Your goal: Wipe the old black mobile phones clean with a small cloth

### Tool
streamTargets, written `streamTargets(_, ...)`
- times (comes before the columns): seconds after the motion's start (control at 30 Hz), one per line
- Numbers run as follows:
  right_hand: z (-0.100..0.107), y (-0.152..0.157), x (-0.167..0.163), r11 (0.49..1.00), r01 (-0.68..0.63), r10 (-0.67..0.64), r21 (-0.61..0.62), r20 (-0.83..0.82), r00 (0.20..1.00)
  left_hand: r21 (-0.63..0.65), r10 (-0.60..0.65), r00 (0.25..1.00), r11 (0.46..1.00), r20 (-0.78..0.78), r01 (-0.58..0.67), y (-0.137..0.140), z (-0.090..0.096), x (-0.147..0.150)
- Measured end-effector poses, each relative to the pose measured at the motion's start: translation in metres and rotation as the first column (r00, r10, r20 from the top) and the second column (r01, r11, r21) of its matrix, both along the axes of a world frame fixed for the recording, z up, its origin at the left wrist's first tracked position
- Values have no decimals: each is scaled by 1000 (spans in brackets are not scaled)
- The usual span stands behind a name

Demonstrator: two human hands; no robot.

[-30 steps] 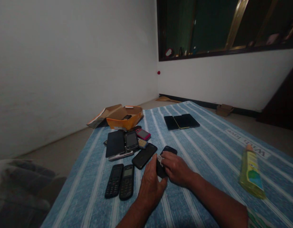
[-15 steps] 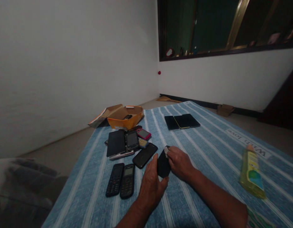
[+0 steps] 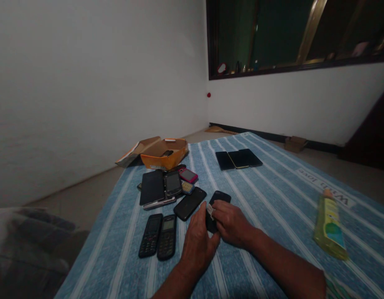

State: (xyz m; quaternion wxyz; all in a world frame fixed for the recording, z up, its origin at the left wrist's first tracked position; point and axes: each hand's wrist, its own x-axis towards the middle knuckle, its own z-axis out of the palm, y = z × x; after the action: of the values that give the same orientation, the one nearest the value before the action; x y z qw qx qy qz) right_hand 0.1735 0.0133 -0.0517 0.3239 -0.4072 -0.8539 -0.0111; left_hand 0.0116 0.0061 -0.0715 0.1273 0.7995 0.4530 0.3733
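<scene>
My left hand (image 3: 196,242) grips the near end of a black phone (image 3: 219,198) that is tilted over the blue striped cloth (image 3: 272,195). My right hand (image 3: 231,222) presses a small white wad (image 3: 210,211) against the phone's face. To the left lie a black smartphone (image 3: 189,203) and two black keypad phones (image 3: 160,236), side by side.
A heap of phones (image 3: 165,186) lies in front of an open orange box (image 3: 163,154) holding one more. Three dark smartphones (image 3: 239,159) sit in a row further back. A yellow-green bottle (image 3: 329,227) lies at the right. Bare floor surrounds the cloth.
My right hand slid up the phone with the wad half a second ago and has now come back down toward its near end. My left hand kept its hold.
</scene>
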Motion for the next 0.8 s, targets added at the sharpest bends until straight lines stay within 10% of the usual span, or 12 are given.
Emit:
streamTargets(0.5, -5, 7, 13, 932, 359, -357, -41, 51, 933, 76, 7, 999, 997, -48, -3, -1, -1, 1)
streamTargets(0.8, -6, -3, -3, 988, 157, -157, 18, 19, 987, 86, 5, 1000, 996, -23, -2, -2, -3, 0)
